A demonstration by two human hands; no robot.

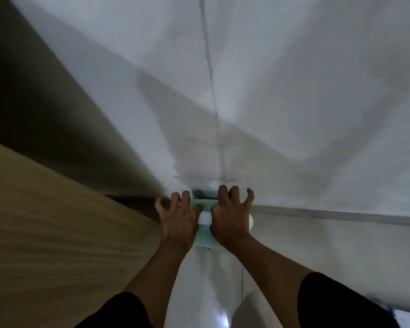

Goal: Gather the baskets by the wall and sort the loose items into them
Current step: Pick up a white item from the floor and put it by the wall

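A pale green basket (205,235) sits low in the corner where the floor meets the white wall (294,102), mostly covered by my hands. My left hand (179,217) rests on its left side with fingers spread and curled. My right hand (231,214) lies on its right side, fingers also spread over the far rim. A white object (204,218) shows between my two hands, inside or on top of the basket. The picture is blurred, so I cannot tell whether the fingers grip the rim or only touch it.
A wooden panel (57,221) runs along the left, with a dark gap (45,119) behind it. A white skirting edge (341,215) runs to the right. The glossy white floor (211,292) lies below, with a pale rounded object (258,311) near the bottom.
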